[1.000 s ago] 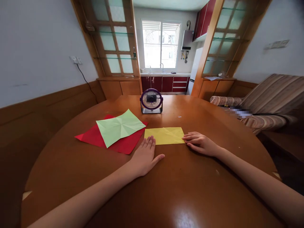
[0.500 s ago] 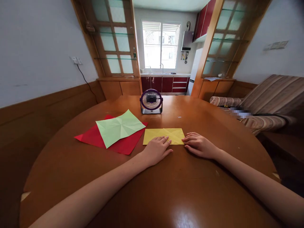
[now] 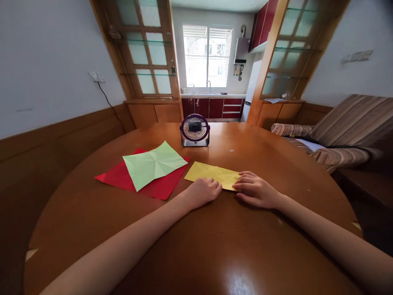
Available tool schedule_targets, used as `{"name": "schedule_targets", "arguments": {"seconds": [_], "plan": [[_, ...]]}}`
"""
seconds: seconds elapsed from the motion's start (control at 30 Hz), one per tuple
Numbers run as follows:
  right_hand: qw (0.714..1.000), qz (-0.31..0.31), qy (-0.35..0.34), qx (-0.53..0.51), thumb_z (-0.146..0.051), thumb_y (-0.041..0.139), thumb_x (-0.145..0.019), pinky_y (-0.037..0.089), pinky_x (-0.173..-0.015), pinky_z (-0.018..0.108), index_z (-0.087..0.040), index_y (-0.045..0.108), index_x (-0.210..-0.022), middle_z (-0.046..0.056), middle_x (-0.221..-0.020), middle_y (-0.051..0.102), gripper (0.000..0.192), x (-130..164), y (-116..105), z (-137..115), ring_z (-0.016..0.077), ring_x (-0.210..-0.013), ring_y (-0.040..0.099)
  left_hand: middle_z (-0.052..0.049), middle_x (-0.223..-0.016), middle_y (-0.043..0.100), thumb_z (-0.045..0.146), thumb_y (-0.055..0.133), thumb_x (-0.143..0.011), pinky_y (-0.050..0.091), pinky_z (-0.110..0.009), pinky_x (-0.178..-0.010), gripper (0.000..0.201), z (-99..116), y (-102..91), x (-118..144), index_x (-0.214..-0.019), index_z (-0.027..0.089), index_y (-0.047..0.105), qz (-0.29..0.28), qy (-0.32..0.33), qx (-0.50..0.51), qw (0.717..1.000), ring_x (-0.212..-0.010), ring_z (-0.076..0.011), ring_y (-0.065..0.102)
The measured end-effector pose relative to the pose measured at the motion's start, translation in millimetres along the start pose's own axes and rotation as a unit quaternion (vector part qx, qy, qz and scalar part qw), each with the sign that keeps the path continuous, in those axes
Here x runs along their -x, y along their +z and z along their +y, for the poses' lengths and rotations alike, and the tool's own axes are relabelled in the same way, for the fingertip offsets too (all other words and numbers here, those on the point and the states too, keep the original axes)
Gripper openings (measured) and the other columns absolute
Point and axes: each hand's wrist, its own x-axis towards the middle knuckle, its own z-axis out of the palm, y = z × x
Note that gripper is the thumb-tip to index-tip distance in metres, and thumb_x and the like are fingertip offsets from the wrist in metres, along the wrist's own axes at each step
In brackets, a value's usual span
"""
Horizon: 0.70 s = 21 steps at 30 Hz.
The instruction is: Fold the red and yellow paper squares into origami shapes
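A folded yellow paper [image 3: 205, 171], a long creased rectangle, lies slanted on the table in front of me, its right end lower. My left hand [image 3: 202, 192] is at its near edge, the fingers curled in against the paper and the fingertips hidden. Over the right end rests my right hand [image 3: 258, 190], fingers bent onto the paper and holding that end, with the thumb lower down near the table. To the left, a creased light green sheet [image 3: 155, 164] lies on top of a red sheet [image 3: 164, 189].
A small purple desk fan [image 3: 195, 129] stands beyond the yellow paper on the round wooden table [image 3: 215, 250]. A striped armchair [image 3: 346, 123] is at the right. Farther back are glass-paned cabinets [image 3: 147, 49] and a kitchen window [image 3: 208, 57].
The yellow paper has turned clockwise, its left end farther from me and its right end nearer, under my right fingers. My left fingers have gone from stretched out flat to curled.
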Motion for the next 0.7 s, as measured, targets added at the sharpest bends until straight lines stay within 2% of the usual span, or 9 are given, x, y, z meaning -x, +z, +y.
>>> {"name": "schedule_targets", "arguments": {"seconds": [0.13,0.2,0.37,0.5,0.6,0.7], "plan": [[1.000,0.000,-0.005,-0.020,-0.030,0.060,-0.088,0.043,-0.103,0.047,-0.023,0.055,-0.130,0.010,-0.118,0.066,0.042,0,-1,-2,0.0226,-0.110,0.061,-0.008,-0.087,0.068,0.013,0.043,-0.094,0.048,-0.026,-0.060,0.018,-2,4.3,5,-0.100,0.013,0.060,0.028,-0.028,0.033,0.999,-0.081,-0.0191,0.064],[0.999,-0.015,-0.005,-0.030,-0.029,0.059,-0.089,0.041,-0.105,0.047,-0.024,0.050,-0.136,0.011,-0.125,0.063,0.048,1,0,-3,0.0231,-0.117,0.058,-0.007,-0.086,0.068,0.016,0.041,-0.095,0.050,-0.025,-0.063,0.021,0,4.6,8,-0.100,0.014,0.061,0.048,-0.033,0.056,0.997,-0.082,-0.0181,0.065],[0.996,-0.062,-0.011,-0.061,-0.022,0.050,-0.093,0.045,-0.102,0.045,-0.022,0.051,-0.136,0.012,-0.125,0.064,0.043,3,2,1,0.0230,-0.118,0.058,-0.007,-0.086,0.070,0.019,0.036,-0.096,0.051,-0.026,-0.069,0.027,11,-6.2,16,-0.100,0.015,0.063,0.087,-0.023,0.118,0.989,-0.082,-0.0170,0.065],[0.993,-0.080,-0.018,-0.081,-0.019,0.046,-0.094,0.045,-0.100,0.044,-0.023,0.055,-0.132,0.010,-0.123,0.065,0.040,4,2,4,0.0221,-0.118,0.058,-0.005,-0.085,0.072,0.023,0.040,-0.096,0.051,-0.027,-0.072,0.029,12,-12.5,14,-0.092,0.017,0.068,0.096,-0.083,0.195,0.973,-0.082,-0.0166,0.066],[0.993,-0.083,-0.013,-0.084,-0.019,0.049,-0.093,0.045,-0.100,0.044,-0.023,0.057,-0.131,0.009,-0.123,0.066,0.039,5,2,6,0.0222,-0.118,0.058,-0.006,-0.101,0.073,0.024,0.040,-0.096,0.052,-0.030,-0.084,0.030,7,-7.1,10,-0.099,0.017,0.069,0.090,-0.128,0.220,0.963,-0.096,-0.0184,0.066],[0.992,-0.087,-0.008,-0.091,-0.020,0.050,-0.093,0.044,-0.101,0.045,-0.023,0.058,-0.130,0.009,-0.123,0.066,0.038,5,1,7,0.0223,-0.118,0.058,-0.008,-0.127,0.063,0.025,0.041,-0.096,0.045,-0.035,-0.102,0.033,3,1.8,6,-0.117,0.016,0.064,0.059,-0.150,0.223,0.961,-0.119,-0.0204,0.058]]}}
